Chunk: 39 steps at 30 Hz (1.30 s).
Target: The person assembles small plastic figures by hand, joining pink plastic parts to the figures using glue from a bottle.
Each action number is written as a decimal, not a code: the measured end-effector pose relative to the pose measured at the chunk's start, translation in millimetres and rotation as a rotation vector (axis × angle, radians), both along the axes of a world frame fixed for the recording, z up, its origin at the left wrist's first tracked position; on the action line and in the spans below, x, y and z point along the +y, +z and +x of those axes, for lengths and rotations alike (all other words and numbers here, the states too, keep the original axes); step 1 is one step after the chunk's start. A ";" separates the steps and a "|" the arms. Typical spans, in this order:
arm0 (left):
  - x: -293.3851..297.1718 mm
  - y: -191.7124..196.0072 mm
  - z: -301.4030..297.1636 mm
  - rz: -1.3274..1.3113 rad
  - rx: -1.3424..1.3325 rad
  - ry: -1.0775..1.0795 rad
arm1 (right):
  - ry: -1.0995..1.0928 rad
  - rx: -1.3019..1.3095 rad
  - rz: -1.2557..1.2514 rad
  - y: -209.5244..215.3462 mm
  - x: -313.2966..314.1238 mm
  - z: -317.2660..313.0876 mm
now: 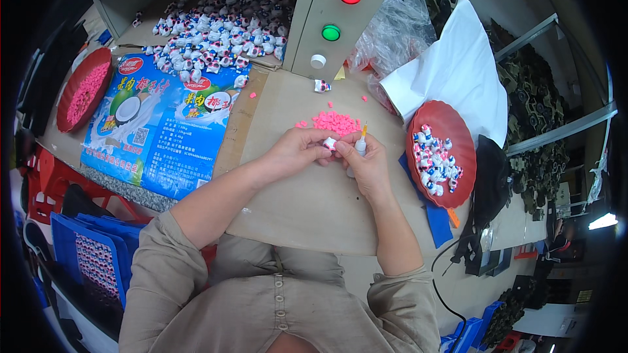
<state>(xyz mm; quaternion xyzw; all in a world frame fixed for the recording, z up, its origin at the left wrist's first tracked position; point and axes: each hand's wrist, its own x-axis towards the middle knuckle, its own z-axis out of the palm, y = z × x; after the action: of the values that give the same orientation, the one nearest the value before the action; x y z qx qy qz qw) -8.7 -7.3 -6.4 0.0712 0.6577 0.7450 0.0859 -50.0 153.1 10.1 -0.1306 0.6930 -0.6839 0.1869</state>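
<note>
Over the cardboard-covered tabletop, my left hand [297,151] pinches a small white figurine [330,144] between thumb and fingertips. My right hand [368,165] is closed too, its thumb and finger at the same figurine. Tucked in the right hand is a small white needle-tip bottle [360,146] with a yellow nozzle pointing up. Just beyond my fingers lies a pile of tiny pink pieces [335,121]. A single white, blue and pink figurine [322,85] sits behind that pile. To the right, a red bowl [466,150] holds several similar figurines.
A grey metal box [304,26] with red and green lights stands at the back, figurines heaped in its opening. Blue printed cardboard [154,127] lies at left beside a red bowl of pink pieces [85,88]. White sheeting [451,65] is behind the right bowl.
</note>
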 end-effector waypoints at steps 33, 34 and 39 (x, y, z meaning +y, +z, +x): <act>-13.9 22.2 -15.5 0.065 -0.379 0.521 | -0.077 -0.172 -0.276 6.3 5.4 0.6; -17.9 23.4 -25.7 0.061 -0.375 0.525 | -0.071 -0.167 -0.311 7.8 7.3 -0.1; -17.6 34.2 -63.7 -0.918 -0.085 0.553 | -0.037 -0.054 -0.212 21.8 16.3 -0.9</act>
<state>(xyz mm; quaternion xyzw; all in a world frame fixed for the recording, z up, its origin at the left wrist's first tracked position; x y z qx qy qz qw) -72.4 -24.8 27.8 -0.1801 0.9059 0.3777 -0.0646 -50.9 169.4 31.8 -0.1184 0.6137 -0.7601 0.1780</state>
